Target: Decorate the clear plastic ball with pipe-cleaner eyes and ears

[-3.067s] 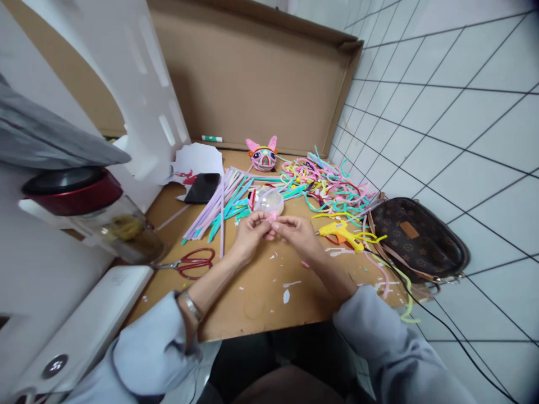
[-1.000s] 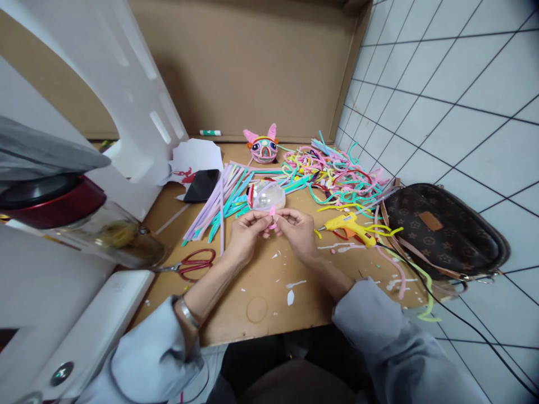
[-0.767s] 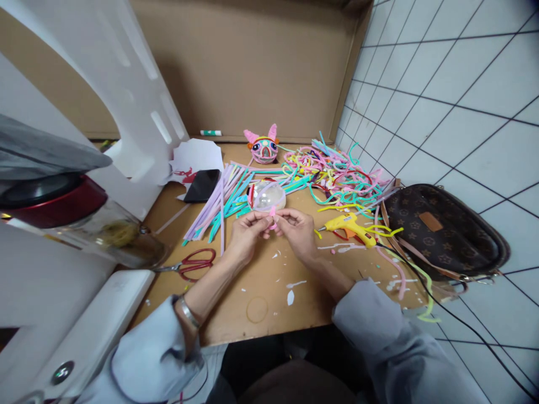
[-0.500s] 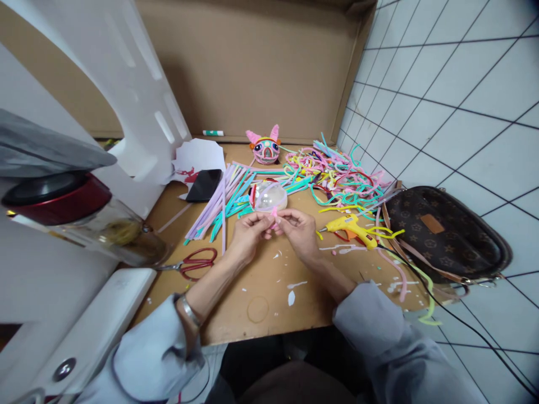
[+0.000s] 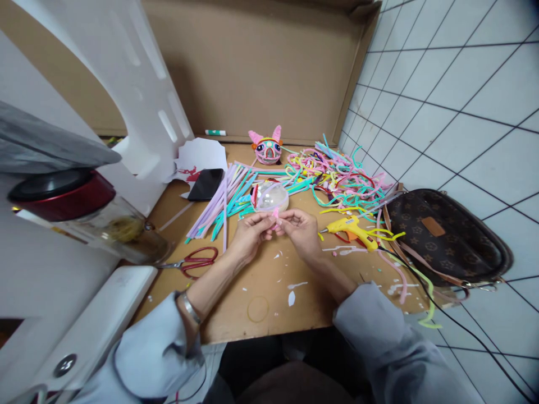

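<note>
Between my fingertips is a short pink pipe cleaner (image 5: 275,214), bent into a small piece. My left hand (image 5: 251,233) pinches it from one side and my right hand (image 5: 300,229) pinches it from the other; the fingers partly hide it. Just beyond them lies a clear plastic ball (image 5: 273,197) with red and blue trim at its left end. Farther back sits a decorated animal head (image 5: 268,150) with pink ears. To the right of my right hand is a yellow hot glue gun (image 5: 352,230).
Purple and turquoise pipe cleaners (image 5: 214,202) lie left of the ball, with a tangled heap (image 5: 337,177) at the back right. Red-handled scissors (image 5: 196,261), a black phone (image 5: 206,184), a glass jar (image 5: 130,227) and a brown handbag (image 5: 446,235) surround the work area. The glue gun's cord (image 5: 425,289) runs off right.
Both hands stay at nearly the same spot, still pinching the pink pipe cleaner, with slight finger movement. The whole view has shifted a little.
</note>
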{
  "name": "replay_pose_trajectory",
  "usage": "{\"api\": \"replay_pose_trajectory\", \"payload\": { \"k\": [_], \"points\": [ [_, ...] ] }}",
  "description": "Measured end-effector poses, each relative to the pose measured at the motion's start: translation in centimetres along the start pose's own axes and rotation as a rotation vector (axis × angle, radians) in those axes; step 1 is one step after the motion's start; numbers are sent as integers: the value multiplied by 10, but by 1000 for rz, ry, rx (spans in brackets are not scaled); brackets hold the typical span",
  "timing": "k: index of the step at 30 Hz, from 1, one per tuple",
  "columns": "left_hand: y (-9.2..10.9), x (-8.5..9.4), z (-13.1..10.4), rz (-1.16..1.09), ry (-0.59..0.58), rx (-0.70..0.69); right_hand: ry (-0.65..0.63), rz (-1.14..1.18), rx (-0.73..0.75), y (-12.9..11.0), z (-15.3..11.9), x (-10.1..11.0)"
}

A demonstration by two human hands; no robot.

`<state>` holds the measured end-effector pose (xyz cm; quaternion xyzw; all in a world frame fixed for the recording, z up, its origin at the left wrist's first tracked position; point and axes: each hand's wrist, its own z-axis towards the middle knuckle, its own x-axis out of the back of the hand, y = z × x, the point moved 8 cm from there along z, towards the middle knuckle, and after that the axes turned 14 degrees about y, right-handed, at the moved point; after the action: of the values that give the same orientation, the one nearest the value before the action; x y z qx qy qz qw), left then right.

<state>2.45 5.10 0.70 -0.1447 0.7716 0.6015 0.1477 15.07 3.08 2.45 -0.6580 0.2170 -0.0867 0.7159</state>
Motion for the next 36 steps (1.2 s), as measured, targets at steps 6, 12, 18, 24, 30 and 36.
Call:
{"api": "replay_pose_trajectory", "payload": {
  "k": [6, 12, 18, 24, 30, 36],
  "points": [
    [1, -2, -1, -4, 11, 16, -47, -10, 11, -3, 1, -1],
    [0, -2, 0, 27, 19, -6, -86, -1, -4, -3, 1, -2],
    [3, -1, -1, 49, 32, -24, -71, 7, -28, 0, 2, -1],
    [5, 0, -1, 61, 55, -50, -92, -1, -41, 1, 2, -4],
    [14, 1, -2, 159, 66, -180, -177, -67, -92, -4, 4, -4],
    [20, -3, -6, 291, 48, -276, -158, -227, 102, -27, 15, 12]
  ]
}}
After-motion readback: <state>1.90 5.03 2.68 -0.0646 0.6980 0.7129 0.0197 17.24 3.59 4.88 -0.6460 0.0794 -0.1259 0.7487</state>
